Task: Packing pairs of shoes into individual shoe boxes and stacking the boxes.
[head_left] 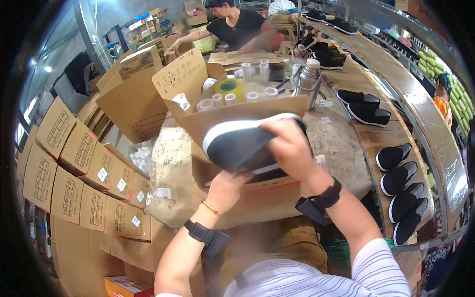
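A black slip-on shoe (242, 148) with a white sole edge is tilted above an open cardboard box (282, 190) in front of me, slightly blurred. My right hand (292, 148) grips it at the right end, fingers closed over its edge. At its lower edge, my left hand (227, 190) is closed on the same shoe, with the fingertips partly hidden. Below the shoe, inside the box, another dark shape with a white edge (267, 171) shows in part. The box sits on a paper-covered table (173, 158).
Behind the box stand tape rolls (228, 88) and a metal flask (309, 79). Black shoes (398, 178) line the conveyor at right. Stacked cartons (74, 183) fill the left. Across the table, a person (242, 29) handles cardboard.
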Action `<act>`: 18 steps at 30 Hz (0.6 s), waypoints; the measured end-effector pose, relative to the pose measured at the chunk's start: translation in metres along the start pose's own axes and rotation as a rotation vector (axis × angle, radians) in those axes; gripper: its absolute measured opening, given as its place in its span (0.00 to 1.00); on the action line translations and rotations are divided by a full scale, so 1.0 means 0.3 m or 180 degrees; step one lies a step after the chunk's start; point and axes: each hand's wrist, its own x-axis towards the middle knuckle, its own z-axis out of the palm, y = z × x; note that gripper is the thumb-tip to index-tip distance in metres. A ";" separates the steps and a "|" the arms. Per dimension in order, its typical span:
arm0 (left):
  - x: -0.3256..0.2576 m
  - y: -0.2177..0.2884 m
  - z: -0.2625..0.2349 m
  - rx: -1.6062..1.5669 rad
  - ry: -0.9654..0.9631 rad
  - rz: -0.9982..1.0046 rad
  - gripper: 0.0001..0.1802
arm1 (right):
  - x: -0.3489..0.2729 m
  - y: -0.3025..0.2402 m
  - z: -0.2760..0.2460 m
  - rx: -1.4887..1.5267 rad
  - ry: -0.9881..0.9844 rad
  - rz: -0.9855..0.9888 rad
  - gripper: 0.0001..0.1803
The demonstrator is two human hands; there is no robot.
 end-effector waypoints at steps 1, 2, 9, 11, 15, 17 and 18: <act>0.007 -0.004 0.005 -0.0037 -0.0064 0.0139 0.18 | -0.046 0.012 0.048 -0.0124 -0.0595 -0.0049 0.07; 0.023 -0.022 -0.017 0.0087 0.0240 0.0732 0.13 | -0.105 0.003 0.066 0.0308 -0.0716 0.0085 0.07; -0.014 -0.351 -0.165 -0.0154 0.0822 -0.1129 0.26 | -0.138 0.116 -0.098 0.0067 0.0176 0.2038 0.06; -0.015 -0.388 -0.096 -0.0414 0.0795 -0.1564 0.41 | -0.122 0.059 -0.029 0.0291 -0.0179 0.1307 0.09; 0.025 -0.320 0.034 -0.0806 0.0535 -0.1594 0.64 | -0.160 0.027 0.103 -0.0754 -0.1260 0.1453 0.21; 0.027 -0.323 0.042 -0.0975 0.0442 -0.1741 0.64 | -0.133 0.036 0.040 -0.0492 -0.1631 0.1513 0.22; 0.010 -0.332 0.027 -0.1207 0.0350 -0.1710 0.65 | -0.105 0.033 0.009 -0.0182 -0.1974 0.1560 0.23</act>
